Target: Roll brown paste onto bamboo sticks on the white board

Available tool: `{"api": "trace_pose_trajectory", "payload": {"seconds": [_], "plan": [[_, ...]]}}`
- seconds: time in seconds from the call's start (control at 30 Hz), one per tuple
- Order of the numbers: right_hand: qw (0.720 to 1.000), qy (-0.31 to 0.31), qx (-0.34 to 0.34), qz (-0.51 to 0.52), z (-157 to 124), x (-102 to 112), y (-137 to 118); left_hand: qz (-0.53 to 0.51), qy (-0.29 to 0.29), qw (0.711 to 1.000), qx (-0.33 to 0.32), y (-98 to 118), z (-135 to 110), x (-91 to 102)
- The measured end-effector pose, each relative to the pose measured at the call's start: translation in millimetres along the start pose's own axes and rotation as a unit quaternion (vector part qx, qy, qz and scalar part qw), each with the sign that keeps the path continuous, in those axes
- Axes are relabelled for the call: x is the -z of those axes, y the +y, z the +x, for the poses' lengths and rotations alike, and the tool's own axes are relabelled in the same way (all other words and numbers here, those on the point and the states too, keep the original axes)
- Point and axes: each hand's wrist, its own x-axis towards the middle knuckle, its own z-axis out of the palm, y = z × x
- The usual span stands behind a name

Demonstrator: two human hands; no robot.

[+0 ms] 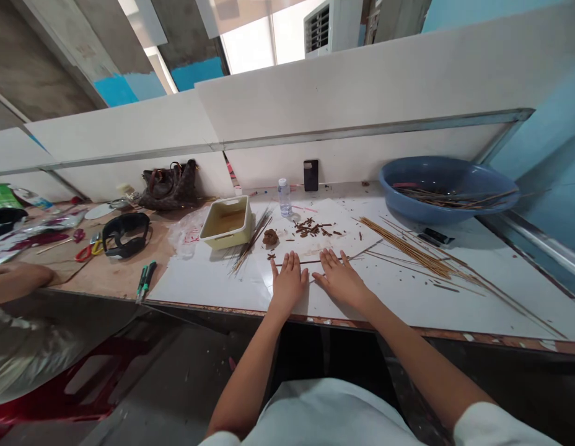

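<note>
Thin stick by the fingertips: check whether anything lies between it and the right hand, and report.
Nothing visible stands in the way. The right hand lies flat on the white board, with its fingertips at or very near the thin brown stick; whether they touch cannot be told.

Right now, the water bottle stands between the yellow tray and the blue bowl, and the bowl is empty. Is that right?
Not quite: the blue bowl isn't empty. The head view shows thin brown sticks lying in it. The water bottle does stand between the yellow tray and the bowl.
</note>
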Motion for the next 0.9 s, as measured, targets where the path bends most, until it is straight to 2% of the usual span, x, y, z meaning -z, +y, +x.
{"api": "trace_pose_trajectory", "payload": {"seconds": [0.2,0.33,0.43,0.67,0.9], "plan": [[0.999,0.014,0.039,0.001,-29,-19,7,0.009,0.035,0.999,-0.034,-9,-33,-15.1],[1.000,-0.004,0.030,0.009,-7,-7,8,-0.003,0.002,1.000,-0.013,-10,-10,-6.9],[1.000,-0.003,0.008,0.003,7,1,5,0.003,0.009,1.000,-0.008,-8,7,-1.4],[1.000,0.010,0.028,-0.005,-24,-15,4,0.002,0.034,0.999,-0.013,-13,-28,-19.7],[1.000,-0.011,0.005,0.004,8,-6,9,0.012,0.010,1.000,0.003,-11,4,-5.6]]}}
